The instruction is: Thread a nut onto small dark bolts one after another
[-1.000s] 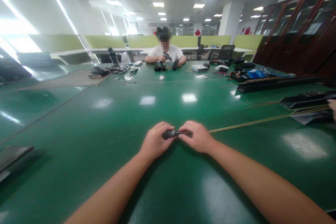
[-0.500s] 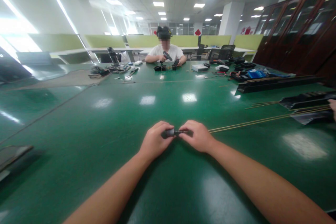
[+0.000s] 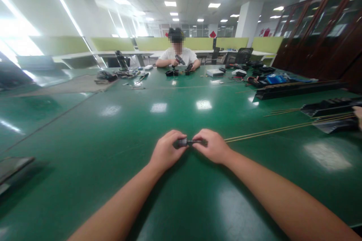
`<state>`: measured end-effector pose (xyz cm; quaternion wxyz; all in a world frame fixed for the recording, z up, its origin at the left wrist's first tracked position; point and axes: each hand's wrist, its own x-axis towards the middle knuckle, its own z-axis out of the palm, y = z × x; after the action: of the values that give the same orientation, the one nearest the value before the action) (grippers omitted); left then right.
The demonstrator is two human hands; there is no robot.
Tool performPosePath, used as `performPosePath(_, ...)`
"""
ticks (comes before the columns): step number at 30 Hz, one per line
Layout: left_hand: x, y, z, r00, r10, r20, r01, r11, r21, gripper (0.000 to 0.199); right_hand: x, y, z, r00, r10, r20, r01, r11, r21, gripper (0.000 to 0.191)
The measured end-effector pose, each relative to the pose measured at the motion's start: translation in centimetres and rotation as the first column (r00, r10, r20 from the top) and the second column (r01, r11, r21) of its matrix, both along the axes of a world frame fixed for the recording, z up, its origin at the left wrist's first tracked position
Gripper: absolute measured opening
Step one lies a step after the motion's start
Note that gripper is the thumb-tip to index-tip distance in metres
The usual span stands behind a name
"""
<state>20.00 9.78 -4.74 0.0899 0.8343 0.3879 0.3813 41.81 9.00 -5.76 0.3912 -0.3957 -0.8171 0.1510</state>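
Note:
My left hand [image 3: 169, 150] is closed around a short dark cylindrical piece with a greyish collar [image 3: 183, 142], held level just over the green table. From its right end runs a thin dark ridged shaft [image 3: 194, 141], pinched between the thumb and fingers of my right hand [image 3: 211, 146]. Two thin brass-coloured rods [image 3: 263, 134] stretch rightward from behind my right hand. Whether that hand also grips them is hidden. Their far ends reach a black tray-like channel [image 3: 336, 123] at the right.
More black channels [image 3: 299, 91] with thin rods lie at the right, where another person's hand [image 3: 358, 112] shows at the edge. Across the green table [image 3: 135, 120] a person in white [image 3: 177, 54] holds a power drill [image 3: 180, 60]. Tools and a dark flat board [image 3: 15, 166] lie leftward.

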Motion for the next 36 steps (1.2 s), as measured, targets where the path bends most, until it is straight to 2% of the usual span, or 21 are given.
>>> performPosePath(7,0.04,0.16,-0.06,0.998,0.059,-0.013,-0.059,0.998,0.025,0.019,0.03,-0.21,0.03,1.0,0.004,0.007,-0.004,1.0,-0.004,0.015)
performPosePath(18,0.11,-0.05,0.29,0.999,0.036,-0.004,-0.036,0.999,-0.015,0.018,-0.03,-0.27,0.24,1.0,-0.005,0.002,0.005,1.0,0.009,0.013)
performPosePath(36,0.03,0.02,0.09,0.998,0.058,0.004,-0.058,0.998,0.035,0.019,0.26,0.04,0.21,1.0,-0.027,-0.004,0.027,1.0,0.005,0.008)
